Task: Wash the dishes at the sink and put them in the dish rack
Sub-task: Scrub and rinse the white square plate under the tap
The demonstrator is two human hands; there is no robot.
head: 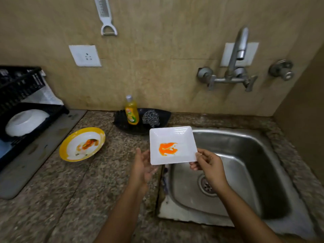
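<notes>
Pinches the square white plate (172, 145) by its near corner in the right hand (208, 163), level over the sink's (228, 133) left rim, likely so the orange smear does not run. Holds the left hand (143, 165) flat and wide at the plate's left edge, seemingly to steady it. Further left of the sink, dirty on the desk (105, 172): the yellow-rimmed plate (82, 144) — dish rack (26, 102) beyond.

A beige tiled wall (157, 50) runs along the far side, evenly lit, with a white socket plate (85, 55) at the left and a white peeler-grater (105, 16) hanging above it. A darker side wall (305, 102) closes the right. The table (70, 199) is speckled brown-grey stone, with a seam running near to far.
</notes>
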